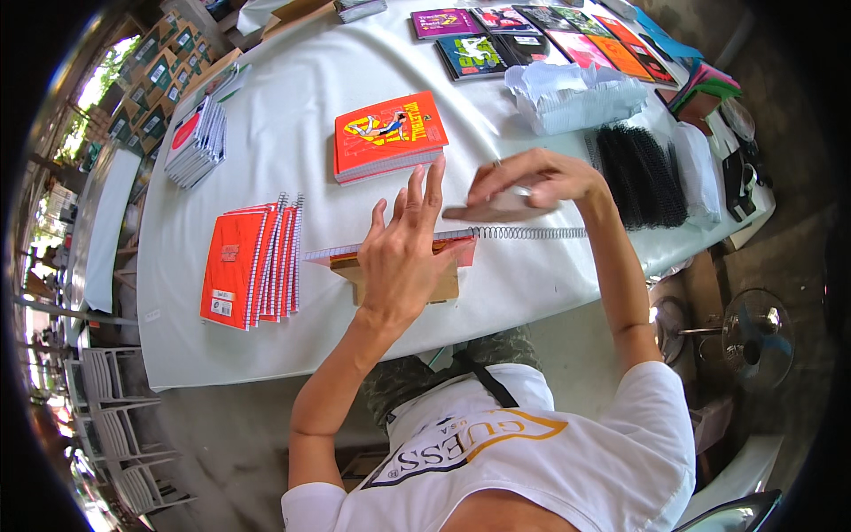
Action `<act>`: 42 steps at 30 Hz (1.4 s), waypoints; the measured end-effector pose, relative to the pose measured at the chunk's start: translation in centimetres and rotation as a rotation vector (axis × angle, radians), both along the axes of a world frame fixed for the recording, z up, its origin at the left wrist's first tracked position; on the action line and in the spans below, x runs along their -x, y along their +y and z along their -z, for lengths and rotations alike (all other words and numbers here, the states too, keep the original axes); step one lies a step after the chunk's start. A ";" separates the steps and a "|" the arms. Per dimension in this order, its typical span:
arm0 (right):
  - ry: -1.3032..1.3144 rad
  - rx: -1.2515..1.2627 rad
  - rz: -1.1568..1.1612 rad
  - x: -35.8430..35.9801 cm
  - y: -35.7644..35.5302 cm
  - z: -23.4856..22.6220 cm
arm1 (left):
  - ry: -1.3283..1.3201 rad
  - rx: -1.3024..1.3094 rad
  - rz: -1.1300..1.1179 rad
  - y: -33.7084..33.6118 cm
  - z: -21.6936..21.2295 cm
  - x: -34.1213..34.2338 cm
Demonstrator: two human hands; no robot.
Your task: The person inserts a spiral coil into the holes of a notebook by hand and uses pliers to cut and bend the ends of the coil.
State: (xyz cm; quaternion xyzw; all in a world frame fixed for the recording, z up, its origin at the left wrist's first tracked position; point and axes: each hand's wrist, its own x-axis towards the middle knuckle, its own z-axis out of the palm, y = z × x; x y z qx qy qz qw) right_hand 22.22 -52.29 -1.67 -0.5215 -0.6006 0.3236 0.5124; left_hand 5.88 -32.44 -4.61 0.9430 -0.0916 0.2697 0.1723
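Note:
My left hand [403,248] rests with fingers spread on a notebook block [332,255] propped on a small cardboard stand [443,288] near the table's front edge. A wire spiral coil [532,232] sticks out to the right along the block's upper edge. My right hand [532,182] hovers just above the coil, fingers pinched over a flat blurred piece; I cannot tell what it is. An orange-covered notebook stack [388,133] lies farther back at the middle.
A fanned pile of bound orange notebooks [248,266] lies at front left, more bound books [197,142] at far left. Black spirals [640,173], clear bags [567,93] and colourful covers [532,35] sit at right and back. A fan [753,337] stands on the floor, plastic chairs [115,417] at left.

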 end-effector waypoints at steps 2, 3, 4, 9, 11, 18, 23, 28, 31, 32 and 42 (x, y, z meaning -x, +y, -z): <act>-0.166 0.219 0.048 0.5 1.0 0.2 | 0.027 0.007 -0.015 0.0 -0.2 0.0; -0.272 0.417 0.144 0.7 1.7 0.6 | 0.025 -0.014 -0.019 0.0 -0.4 0.0; -0.353 0.464 0.140 0.0 2.0 1.3 | 0.023 -0.035 -0.023 -0.1 -0.5 0.0; 0.002 0.022 0.004 0.9 1.4 0.9 | 0.010 -0.041 -0.051 0.5 -0.4 0.2; -0.292 0.364 0.135 1.0 2.5 1.0 | 0.014 -0.034 -0.029 0.7 -0.4 0.2; -0.176 0.242 0.048 0.6 3.3 0.7 | 0.015 -0.065 -0.093 1.7 -0.4 0.6; 0.221 -0.181 -0.159 -0.2 3.2 2.2 | -0.003 -0.084 -0.136 2.8 -0.2 1.1; 0.045 -0.009 0.007 -0.1 4.4 2.1 | -0.023 -0.052 -0.155 3.0 -0.5 1.5; -0.093 0.101 -0.048 0.6 5.4 1.1 | -0.005 -0.052 -0.175 3.9 -0.2 1.9; -0.256 0.398 0.096 1.1 6.1 0.8 | 0.001 -0.034 -0.174 4.0 0.2 1.9; 0.049 0.008 -0.008 0.7 7.3 1.9 | -0.039 -0.053 -0.211 5.1 0.1 2.2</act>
